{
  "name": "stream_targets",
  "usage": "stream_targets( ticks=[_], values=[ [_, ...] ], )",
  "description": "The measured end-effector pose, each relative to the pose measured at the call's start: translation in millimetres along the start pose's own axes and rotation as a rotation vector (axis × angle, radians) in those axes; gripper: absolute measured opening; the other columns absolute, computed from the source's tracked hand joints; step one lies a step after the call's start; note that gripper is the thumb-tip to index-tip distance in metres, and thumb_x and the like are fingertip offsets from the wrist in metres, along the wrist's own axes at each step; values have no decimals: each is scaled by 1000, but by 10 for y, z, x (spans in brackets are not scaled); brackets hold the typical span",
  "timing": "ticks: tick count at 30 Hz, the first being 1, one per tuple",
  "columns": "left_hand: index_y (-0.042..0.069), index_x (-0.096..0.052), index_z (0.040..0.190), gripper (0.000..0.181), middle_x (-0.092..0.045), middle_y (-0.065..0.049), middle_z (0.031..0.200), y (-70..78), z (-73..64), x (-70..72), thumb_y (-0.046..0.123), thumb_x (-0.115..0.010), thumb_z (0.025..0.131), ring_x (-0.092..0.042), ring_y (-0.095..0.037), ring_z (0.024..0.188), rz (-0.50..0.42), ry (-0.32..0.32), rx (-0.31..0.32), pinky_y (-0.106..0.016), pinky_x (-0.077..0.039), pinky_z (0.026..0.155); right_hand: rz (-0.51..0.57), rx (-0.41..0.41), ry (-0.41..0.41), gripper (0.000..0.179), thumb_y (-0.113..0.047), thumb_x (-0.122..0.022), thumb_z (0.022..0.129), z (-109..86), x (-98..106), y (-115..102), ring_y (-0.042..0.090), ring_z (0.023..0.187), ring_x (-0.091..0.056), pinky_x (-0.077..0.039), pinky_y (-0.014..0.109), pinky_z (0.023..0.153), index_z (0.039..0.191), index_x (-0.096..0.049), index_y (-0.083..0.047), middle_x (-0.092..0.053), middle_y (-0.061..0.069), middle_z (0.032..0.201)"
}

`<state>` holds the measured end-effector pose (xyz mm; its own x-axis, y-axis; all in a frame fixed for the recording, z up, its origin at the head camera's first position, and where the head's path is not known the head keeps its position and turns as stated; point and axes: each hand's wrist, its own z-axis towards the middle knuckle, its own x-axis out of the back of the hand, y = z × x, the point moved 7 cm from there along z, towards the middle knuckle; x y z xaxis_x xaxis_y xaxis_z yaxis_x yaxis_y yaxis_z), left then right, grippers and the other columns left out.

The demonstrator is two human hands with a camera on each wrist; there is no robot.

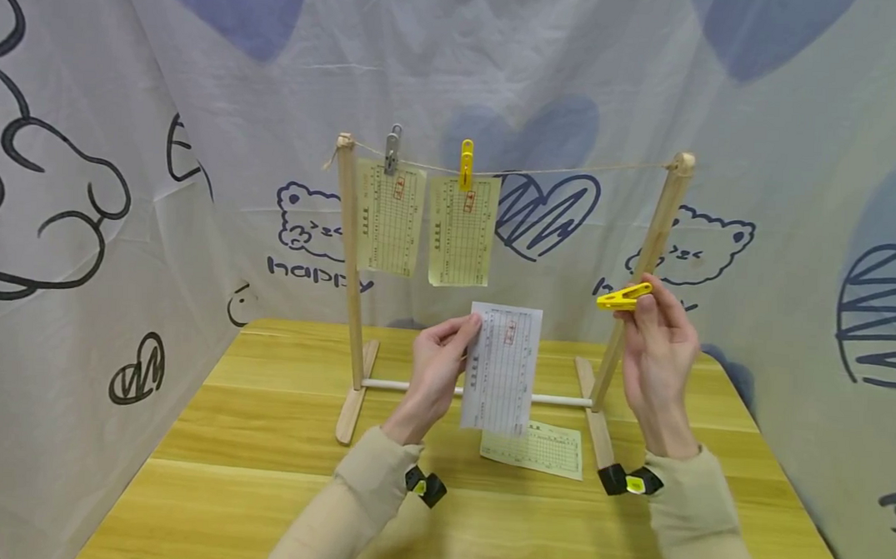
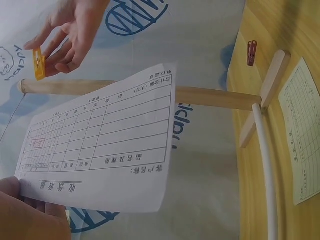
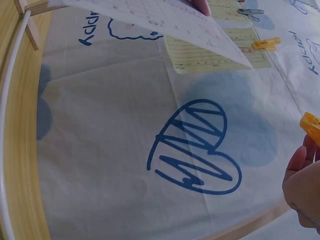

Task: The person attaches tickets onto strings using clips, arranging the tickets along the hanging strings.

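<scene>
From where I stand, the left hand (image 1: 439,358) pinches the white paper (image 1: 500,369) by its left edge, near the top, with the thumb clamped on the front. The paper is up in the air, lower than the string (image 1: 573,169) and not touching it. The right hand (image 1: 661,355) is over by the right post (image 1: 656,230), its thumb and fingers clamped on a yellow clip (image 1: 623,296). I can't tell if the clip's mouth is open.

I think the paper could go crooked, because only one side of it is held. It is thin, so it might also bend or flop when it gets near the string. If the thumb slips, the paper could drop to the table (image 1: 259,480), where a green paper (image 1: 541,452) lies.

The clip is small and sits right at the fingertips. A hard squeeze could make it pop out and fly off. If it bites only the paper, or only the string, the paper could fall.

Two more papers hang close by, one under a grey clip (image 1: 393,149) and one under another clip, also yellow (image 1: 466,165). The string is skinny and dips a bit, so a tug could make them swing. If the white paper goes too far left, it could bump the nearer one.
</scene>
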<state>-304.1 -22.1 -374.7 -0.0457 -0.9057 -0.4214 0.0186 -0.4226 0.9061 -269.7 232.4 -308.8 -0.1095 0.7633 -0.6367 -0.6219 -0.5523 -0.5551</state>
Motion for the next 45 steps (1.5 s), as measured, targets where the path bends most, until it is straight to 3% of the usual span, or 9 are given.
stream_targets(
  ticks=[17,24,32,35,41,45],
  values=[
    [-4,-69,117,26,-79,0,92,143,94,-107,14,-66,98,-73,-10,82,-34,15,-13,-25,-61,74,-74,15,-51,20,-2,-62,96,226,-343,-41,18,95,-62,-56,21,82,116,-62,2,-64,11,108],
    [-2,-69,118,27,-78,-1,93,201,129,-157,15,-66,98,-73,-11,82,-18,7,-17,-25,-61,76,-37,39,-88,21,-4,-65,94,340,-461,-86,19,93,-63,-57,21,80,114,-64,3,-65,12,106],
    [-1,-70,117,26,-78,-1,92,267,176,-192,16,-66,98,-73,-10,81,-28,19,-16,-24,-61,76,-114,53,-128,18,-5,-61,97,444,-575,-99,18,94,-62,-57,20,82,114,-63,-1,-64,10,106],
    [-1,-71,117,26,-78,-2,93,305,197,-214,17,-67,98,-73,-10,82,-18,21,-22,-23,-61,75,-101,73,-143,20,-7,-64,95,488,-614,-105,19,92,-61,-57,20,80,113,-63,2,-64,11,104],
    [2,-72,117,26,-79,-6,98,368,233,-258,19,-68,97,-73,-10,80,8,27,-32,-23,-61,73,-193,108,-152,23,-16,-70,91,550,-678,-125,17,92,-62,-56,19,79,110,-66,-4,-65,8,103],
    [3,-72,117,26,-79,-8,101,396,253,-292,20,-69,97,-73,-10,78,18,26,-32,-23,-62,71,-217,112,-154,22,-14,-70,92,593,-729,-136,16,92,-62,-56,19,80,111,-65,-4,-66,6,103]
  ],
)
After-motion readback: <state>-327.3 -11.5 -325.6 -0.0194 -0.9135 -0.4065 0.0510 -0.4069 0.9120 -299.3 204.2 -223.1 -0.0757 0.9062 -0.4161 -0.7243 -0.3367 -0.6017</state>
